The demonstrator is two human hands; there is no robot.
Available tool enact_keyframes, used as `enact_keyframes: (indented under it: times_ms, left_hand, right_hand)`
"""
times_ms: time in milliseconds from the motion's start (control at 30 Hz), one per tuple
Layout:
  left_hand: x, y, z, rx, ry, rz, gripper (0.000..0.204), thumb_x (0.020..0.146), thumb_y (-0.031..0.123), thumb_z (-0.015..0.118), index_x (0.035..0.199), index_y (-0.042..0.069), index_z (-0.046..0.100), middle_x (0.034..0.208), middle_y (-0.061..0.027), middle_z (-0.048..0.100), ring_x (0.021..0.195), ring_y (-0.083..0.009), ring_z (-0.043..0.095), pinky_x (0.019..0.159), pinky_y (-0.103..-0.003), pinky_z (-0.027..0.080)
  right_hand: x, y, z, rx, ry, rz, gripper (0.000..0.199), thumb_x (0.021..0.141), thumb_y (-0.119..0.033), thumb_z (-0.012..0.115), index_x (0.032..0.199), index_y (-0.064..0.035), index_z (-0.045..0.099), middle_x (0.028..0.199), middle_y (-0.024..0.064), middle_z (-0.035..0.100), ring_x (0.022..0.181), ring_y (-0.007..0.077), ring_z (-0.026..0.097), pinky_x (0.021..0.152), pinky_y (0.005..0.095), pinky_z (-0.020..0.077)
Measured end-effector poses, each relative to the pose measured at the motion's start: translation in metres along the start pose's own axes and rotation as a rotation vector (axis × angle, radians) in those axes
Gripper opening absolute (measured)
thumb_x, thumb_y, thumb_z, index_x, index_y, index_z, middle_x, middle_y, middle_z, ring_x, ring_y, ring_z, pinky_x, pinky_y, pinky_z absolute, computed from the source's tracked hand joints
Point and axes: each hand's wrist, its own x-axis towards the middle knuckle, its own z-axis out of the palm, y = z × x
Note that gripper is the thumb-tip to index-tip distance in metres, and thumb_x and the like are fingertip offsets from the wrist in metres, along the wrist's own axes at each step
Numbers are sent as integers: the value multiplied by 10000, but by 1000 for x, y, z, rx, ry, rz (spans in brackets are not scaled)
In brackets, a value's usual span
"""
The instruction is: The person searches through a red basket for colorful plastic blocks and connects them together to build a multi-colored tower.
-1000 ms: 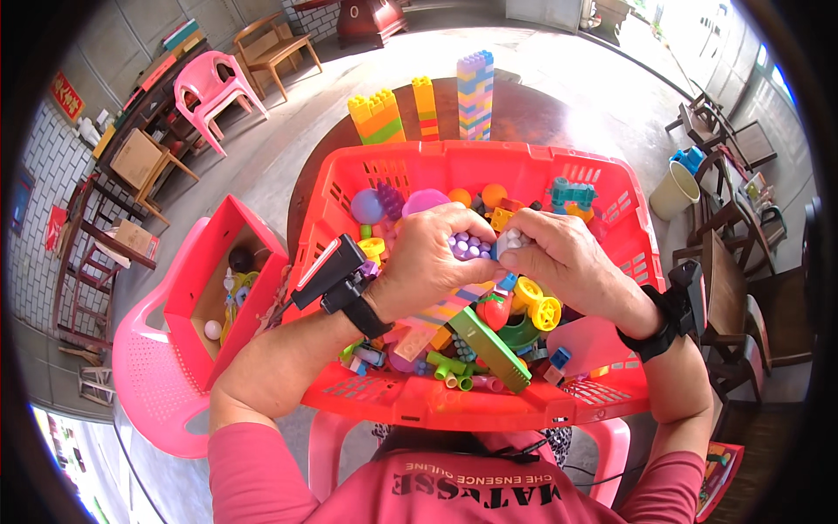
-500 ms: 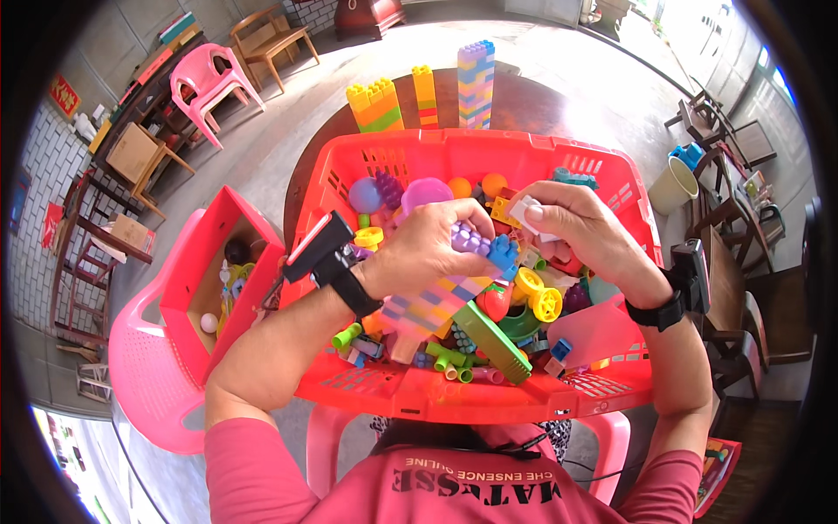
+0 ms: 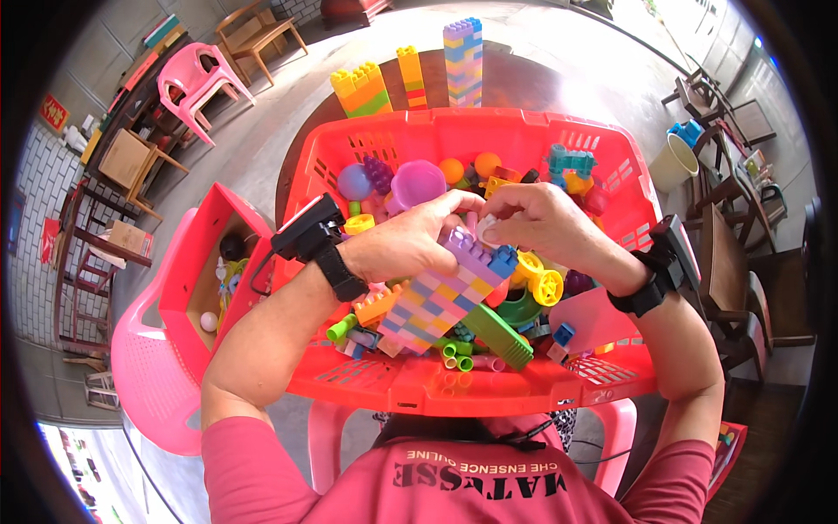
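A block of stacked pastel toy bricks (image 3: 445, 299), in lilac, pink, blue and yellow, leans over the basket. My left hand (image 3: 406, 240) is closed around its upper end, fingers at the far side. At that same end, my right hand (image 3: 546, 225) pinches a small white toy brick (image 3: 486, 229) close to the studs. Whether the white brick touches them I cannot tell, as fingers partly hide it. Beneath both hands stands a red plastic basket (image 3: 489, 397) full of mixed toys, with a long green brick piece (image 3: 499, 339) and a yellow wheel-like toy (image 3: 547, 287) near the stack.
Three brick towers stand on the round table (image 3: 332, 113) beyond the basket: a yellow-green one (image 3: 362, 92), a narrow yellow one (image 3: 411, 77) and a tall pastel one (image 3: 463, 65). At left, a red box (image 3: 194, 279) of toys rests on a pink chair (image 3: 153, 375).
My right hand has moved left with the white brick, up to the end of the stack. The stack has turned, so more of its patterned side shows.
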Motion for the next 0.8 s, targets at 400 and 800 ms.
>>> enact_keyframes:
  times_ms: [400,800]
  left_hand:
    - [0,-11,-8,109,-97,-114,601,782,-16,683,1338,44,463,1183,-47,601,1072,-112,559,927,-300,454]
    - [-1,-1,4,39,-88,-116,548,808,42,730,1318,52,530,1177,-26,638,1084,-123,591,969,-308,462]
  right_hand:
    - [1,-4,0,-84,-74,106,230,780,-198,701,902,-3,700,773,97,687,706,178,659,643,310,507]
    - [-1,1,-22,590,-11,185,246,928,-283,570,966,-45,620,828,31,634,684,79,597,486,200,426]
